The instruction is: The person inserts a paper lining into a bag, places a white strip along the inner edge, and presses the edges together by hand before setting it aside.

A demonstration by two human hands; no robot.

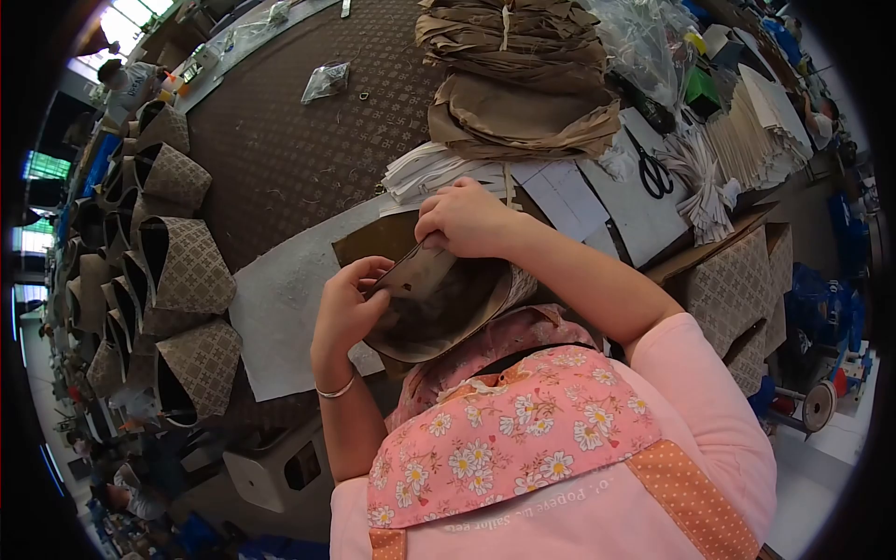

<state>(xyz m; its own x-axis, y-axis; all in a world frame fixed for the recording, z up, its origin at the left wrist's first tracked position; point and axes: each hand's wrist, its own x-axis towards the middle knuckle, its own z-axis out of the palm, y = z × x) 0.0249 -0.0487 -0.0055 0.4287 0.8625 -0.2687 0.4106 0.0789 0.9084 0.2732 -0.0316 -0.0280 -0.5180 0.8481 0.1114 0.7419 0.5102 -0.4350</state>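
An unfinished bag (439,322) with an open mouth and a dark brown inside rests against my front at the table edge. My left hand (350,303) is closed on the left end of its far rim, thumb inside. My right hand (471,219) pinches the same rim further right, its fingertips partly hidden. Between the hands, a stiff greyish panel (425,273) with a small dark mark lies along the inner side of the rim. Patterned outer material shows at the bag's right side.
Patterned bag bodies (191,266) stand in rows on the left. Bundled brown fabric pieces (523,112) and white strips (439,177) lie ahead. Black scissors (649,168) rest on a pale board at right. A small plastic packet (327,82) lies further back.
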